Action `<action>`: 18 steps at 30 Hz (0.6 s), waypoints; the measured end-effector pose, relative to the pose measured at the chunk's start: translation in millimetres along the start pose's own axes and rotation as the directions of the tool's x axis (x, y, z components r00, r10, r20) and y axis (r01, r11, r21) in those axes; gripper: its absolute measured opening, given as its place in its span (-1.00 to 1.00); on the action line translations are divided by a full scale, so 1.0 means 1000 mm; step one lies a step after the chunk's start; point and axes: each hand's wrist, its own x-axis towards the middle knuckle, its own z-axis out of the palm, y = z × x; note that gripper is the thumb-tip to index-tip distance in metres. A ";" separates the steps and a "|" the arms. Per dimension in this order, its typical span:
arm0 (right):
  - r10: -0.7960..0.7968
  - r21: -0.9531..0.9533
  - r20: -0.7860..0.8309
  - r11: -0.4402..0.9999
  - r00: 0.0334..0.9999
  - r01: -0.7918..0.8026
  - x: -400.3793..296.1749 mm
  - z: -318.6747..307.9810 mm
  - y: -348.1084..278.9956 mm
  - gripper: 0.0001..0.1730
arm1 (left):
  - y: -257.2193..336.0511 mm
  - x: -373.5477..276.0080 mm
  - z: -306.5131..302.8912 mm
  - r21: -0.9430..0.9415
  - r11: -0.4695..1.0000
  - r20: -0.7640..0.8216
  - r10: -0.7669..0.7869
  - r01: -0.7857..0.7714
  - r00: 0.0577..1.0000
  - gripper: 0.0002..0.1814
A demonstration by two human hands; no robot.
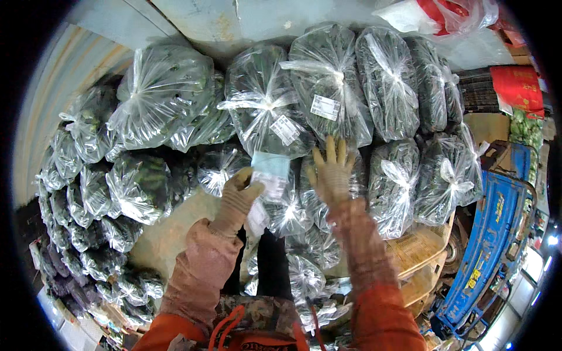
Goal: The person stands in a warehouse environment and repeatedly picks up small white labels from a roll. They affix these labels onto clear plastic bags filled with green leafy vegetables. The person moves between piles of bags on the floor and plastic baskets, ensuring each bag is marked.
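Note:
My left hand (239, 193), in a tan work glove, grips a strip of paper labels (271, 175), pale blue at its upper end and white below. More white paper hangs beneath that hand. My right hand (332, 173), gloved alike, has its fingers spread and nothing in its grasp. It lies over the lower edge of a tied clear plastic bag (322, 52) of dark green produce; whether it touches is unclear. That bag bears a white printed label (325, 107). Left of it, another knotted bag (259, 79) carries a similar label (285, 130).
Knotted bags (162, 96) line the metal wall (246, 22), with more stacked at left (88, 188). At right are a yellow plastic crate (421, 245) and a blue vehicle tailgate (478, 245). Bare floor (184, 228) shows left of my legs. Bags also lie behind my legs.

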 end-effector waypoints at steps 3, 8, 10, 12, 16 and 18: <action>0.220 0.915 -0.203 0.390 0.954 0.104 -0.049 -0.001 -0.002 -0.60 | 0.028 0.005 0.042 0.034 0.980 0.050 0.192 -0.194 0.980 -0.68; 0.207 0.840 0.408 -0.467 0.889 -0.277 -0.060 -0.048 0.009 -0.81 | 0.065 -0.001 0.072 0.062 0.998 0.388 -0.006 -0.019 0.921 -0.67; 0.235 0.758 0.463 -0.605 0.855 -0.244 -0.058 -0.048 0.017 -0.82 | 0.061 -0.004 0.077 0.026 0.999 0.479 -0.047 0.040 0.876 -0.70; 0.251 0.746 0.474 -0.624 0.844 -0.233 -0.059 -0.055 0.023 -0.82 | 0.059 -0.007 0.082 0.126 0.989 0.464 -0.124 0.074 0.877 -0.71; 0.496 0.912 0.300 -0.401 0.815 -0.092 -0.062 -0.050 0.038 -0.70 | 0.038 -0.002 0.087 0.146 0.988 0.400 -0.096 0.040 0.912 -0.77; 0.598 0.978 0.109 -0.207 0.794 0.021 -0.063 -0.052 0.043 -0.60 | 0.040 -0.002 0.093 0.108 0.993 0.366 -0.084 0.047 0.927 -0.78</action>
